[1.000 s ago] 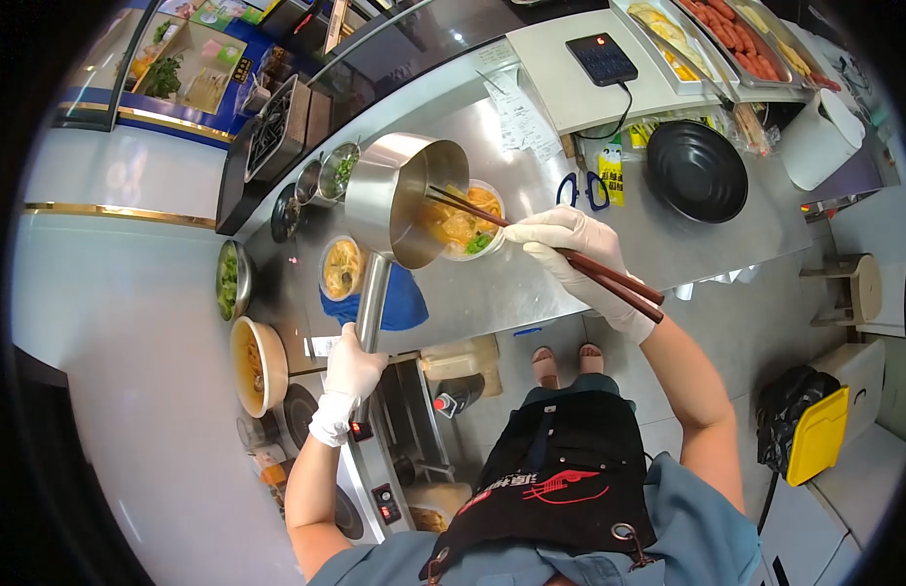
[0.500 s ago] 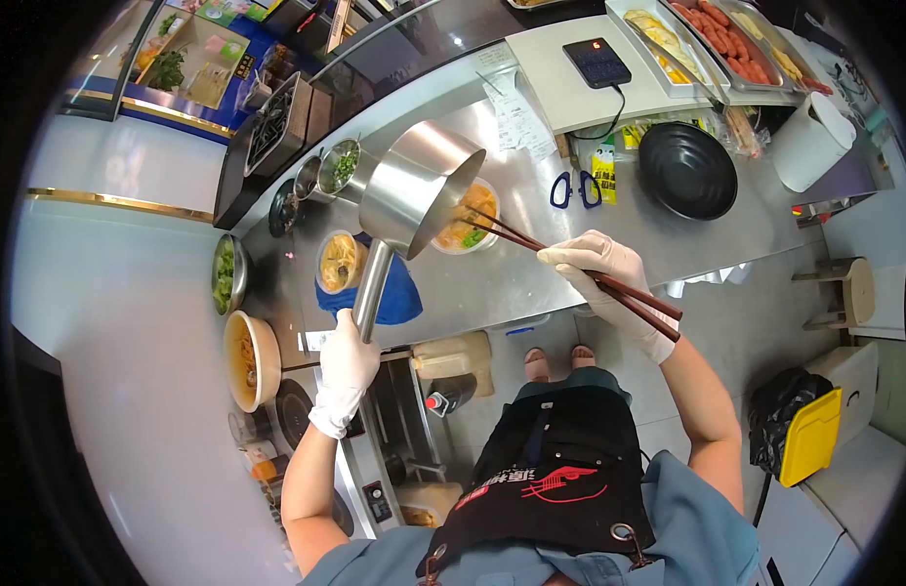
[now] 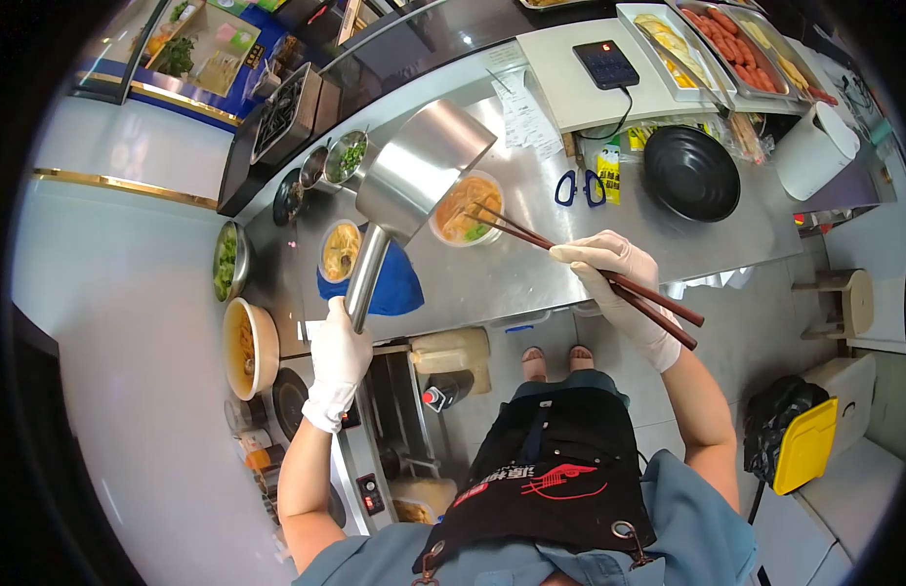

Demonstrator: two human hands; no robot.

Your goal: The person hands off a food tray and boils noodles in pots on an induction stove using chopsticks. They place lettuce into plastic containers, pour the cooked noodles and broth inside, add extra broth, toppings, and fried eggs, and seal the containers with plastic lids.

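Observation:
My gloved left hand (image 3: 340,354) is wrapped round the handle of a steel saucepan (image 3: 406,176), which is tipped on its side with its mouth facing right. Just beside that mouth stands a round takeaway bowl (image 3: 470,217) of orange soup with some green in it. Long brown chopsticks (image 3: 570,252) are held in my gloved right hand (image 3: 614,283), their tips over this bowl. To the left, a second bowl of noodles (image 3: 340,252) sits against a blue cloth (image 3: 390,285). The inside of the pan is hidden from me.
Blue-handled scissors (image 3: 580,188), a receipt (image 3: 527,115) and a black plate (image 3: 691,174) lie along the steel counter (image 3: 531,278). A cup of chopped greens (image 3: 348,156) is at the back. Food trays (image 3: 741,49) stand on a raised shelf; a cream bowl (image 3: 267,349) is at left.
The saucepan is tipped further and slightly higher, and more of the soup bowl shows. My right hand has shifted a little to the right with the chopsticks.

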